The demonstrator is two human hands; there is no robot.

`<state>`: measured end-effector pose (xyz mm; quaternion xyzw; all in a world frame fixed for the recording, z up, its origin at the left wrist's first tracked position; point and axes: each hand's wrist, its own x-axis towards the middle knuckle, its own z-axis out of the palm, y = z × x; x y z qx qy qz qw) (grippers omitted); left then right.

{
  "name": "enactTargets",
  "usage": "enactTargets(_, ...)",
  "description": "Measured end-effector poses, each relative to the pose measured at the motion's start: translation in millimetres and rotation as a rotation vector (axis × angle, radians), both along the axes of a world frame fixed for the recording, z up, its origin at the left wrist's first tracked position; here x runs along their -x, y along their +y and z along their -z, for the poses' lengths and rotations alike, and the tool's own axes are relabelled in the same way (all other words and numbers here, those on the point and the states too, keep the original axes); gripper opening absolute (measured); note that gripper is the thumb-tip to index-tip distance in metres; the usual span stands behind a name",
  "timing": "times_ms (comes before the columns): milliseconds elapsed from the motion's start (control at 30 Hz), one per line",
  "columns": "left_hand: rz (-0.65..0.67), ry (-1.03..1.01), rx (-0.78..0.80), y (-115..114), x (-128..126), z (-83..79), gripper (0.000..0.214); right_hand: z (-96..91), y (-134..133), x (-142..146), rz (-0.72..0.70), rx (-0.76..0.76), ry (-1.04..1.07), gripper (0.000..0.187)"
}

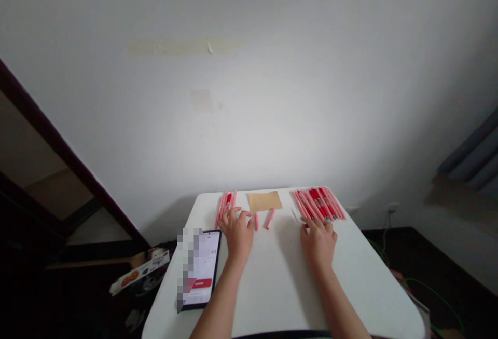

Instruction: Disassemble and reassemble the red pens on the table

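Observation:
My left hand [238, 232] hovers low over the white table with its fingers bent but apart. Its fingertips are by a small group of pink and red pens [229, 201]. Close to its thumb lies a short pink pen part [256, 221]; a second pink pen part [270, 218] lies slanted to the right of it. My right hand [319, 240] is closed at the near edge of a row of pink and red pens [317, 204]. A thin pale pen refill [295, 214] runs up to its thumb and index fingertips, which look pinched on its lower end.
A brown paper piece [265, 201] lies at the table's back edge, against the wall. On the left a phone [204, 266] with a lit screen lies beside my left forearm. The white table [278, 287] has rounded corners. Boxes and clutter [143, 271] are on the floor at left.

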<state>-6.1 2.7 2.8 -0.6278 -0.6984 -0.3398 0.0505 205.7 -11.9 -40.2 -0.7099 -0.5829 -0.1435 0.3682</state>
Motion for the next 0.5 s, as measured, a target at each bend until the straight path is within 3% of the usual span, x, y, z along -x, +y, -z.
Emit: enactTargets(500,-0.113,0.017,-0.003,6.8,16.6,-0.4,0.013,6.9,15.4,-6.0,-0.212,-0.087,0.183,0.035)
